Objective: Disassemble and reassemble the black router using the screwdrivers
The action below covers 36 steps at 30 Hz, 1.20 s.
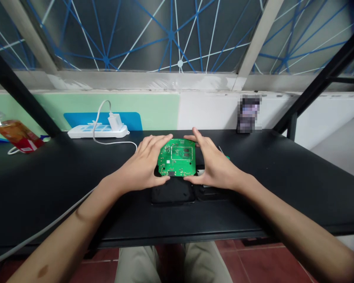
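A green circuit board is held up between my two hands, its flat face turned toward me. My left hand grips the left side, with the thumb at the bottom edge and the fingers along the top. On the opposite side my right hand holds it the same way, index finger raised. Below the board a black plastic casing part lies on the table. A second black casing part sits beside it, partly hidden by my right hand. Behind that hand shows a bit of a thin tool with a green end.
A white power strip with a plugged-in white charger stands at the back left; its cable crosses the black table. A drink pouch is far left. A blurred-out upright object leans at the back right.
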Tool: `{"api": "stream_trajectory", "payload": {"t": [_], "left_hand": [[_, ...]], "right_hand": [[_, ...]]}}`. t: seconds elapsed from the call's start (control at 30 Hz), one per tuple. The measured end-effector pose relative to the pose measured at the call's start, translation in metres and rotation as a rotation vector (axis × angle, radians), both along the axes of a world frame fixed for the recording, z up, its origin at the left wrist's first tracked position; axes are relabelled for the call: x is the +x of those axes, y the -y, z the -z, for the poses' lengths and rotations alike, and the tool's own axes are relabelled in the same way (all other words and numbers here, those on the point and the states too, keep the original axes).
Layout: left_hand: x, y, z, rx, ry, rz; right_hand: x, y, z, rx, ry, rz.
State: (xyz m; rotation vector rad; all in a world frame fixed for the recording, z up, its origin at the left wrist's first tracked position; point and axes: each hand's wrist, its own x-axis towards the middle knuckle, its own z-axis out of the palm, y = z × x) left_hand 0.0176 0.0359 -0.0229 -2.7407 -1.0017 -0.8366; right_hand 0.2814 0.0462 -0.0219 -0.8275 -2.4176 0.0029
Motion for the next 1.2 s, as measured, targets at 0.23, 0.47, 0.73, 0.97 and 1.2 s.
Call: {"api": "stream_trajectory", "payload": {"t": [0.23,0.47,0.73,0.97,1.2], "left_hand": [[0.006,0.005,0.002,0.116,-0.067,0.024],[0.014,0.012,0.000,0.161,-0.072,0.043],[0.010,0.009,-0.003,0.059,0.302,0.116],[0.017,0.015,-0.004,-0.237,0.486,0.301],[0.018,0.017,-0.001,-0.354,0.528,0.330]], "right_hand": [[-0.011,0.007,0.003,0.202,0.086,-0.067],[-0.016,0.010,0.005,0.240,0.055,-0.095],[-0.013,0.011,0.004,-0.141,-0.184,-0.165],[-0.012,0.006,0.008,-0.283,-0.209,-0.238],[-0.017,0.007,0.009,-0.349,-0.227,-0.254]]}}
